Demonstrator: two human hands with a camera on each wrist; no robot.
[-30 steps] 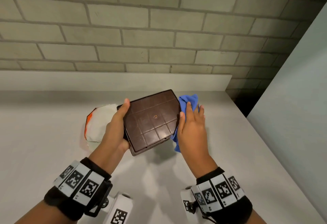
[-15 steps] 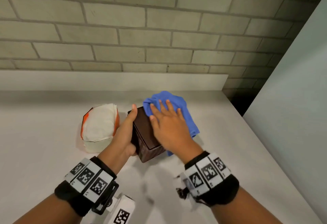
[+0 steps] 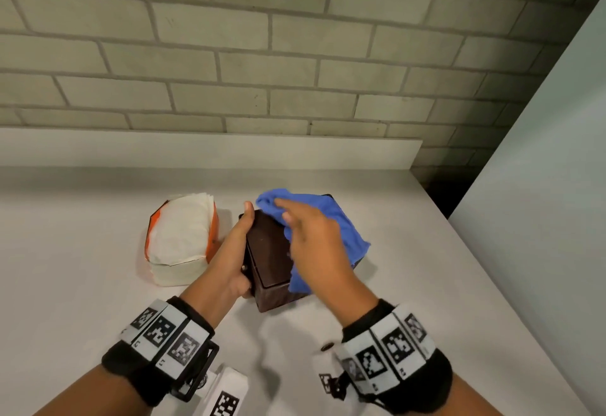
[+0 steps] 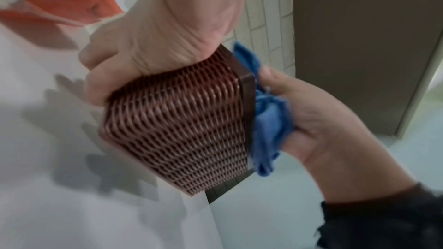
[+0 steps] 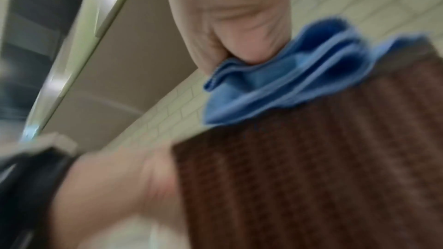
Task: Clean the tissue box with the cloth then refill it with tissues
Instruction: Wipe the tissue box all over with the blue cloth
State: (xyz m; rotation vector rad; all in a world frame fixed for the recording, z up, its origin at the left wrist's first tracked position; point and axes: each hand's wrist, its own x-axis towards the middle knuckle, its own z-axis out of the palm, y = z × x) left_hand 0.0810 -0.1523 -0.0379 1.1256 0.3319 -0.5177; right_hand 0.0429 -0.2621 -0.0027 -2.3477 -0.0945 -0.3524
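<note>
— Where's the tissue box (image 3: 267,253) right now?

— Near the middle of the white counter (image 3: 82,284), stood up on one of its faces, dark brown with a woven-looking side. The left hand (image 3: 229,261) has it from the nine o'clock side, thumb laid along the top edge and fingers curled round the far face, so it's properly gripped.

— And the cloth (image 3: 324,218)?

— Blue, draped over the upper face of the box and spilling off toward three o'clock. The right hand (image 3: 316,251) lies on top of it with the fingers stretched out toward eleven o'clock, palm down. From the left wrist's angle the thumb seems to bunch some cloth against the box's rim, though that view is blurred, so I'd only say the hand is pressing the cloth flat rather than clutching it.

— Anything for the refill?

— A pack of tissues (image 3: 182,238), white with orange sides, sits on the counter at about nine o'clock from the box, just beside the left hand's knuckles but not touching the box.

— What's behind?

— A pale brick wall (image 3: 295,54) at twelve o'clock, and a plain grey panel (image 3: 541,202) running along three o'clock.
</note>
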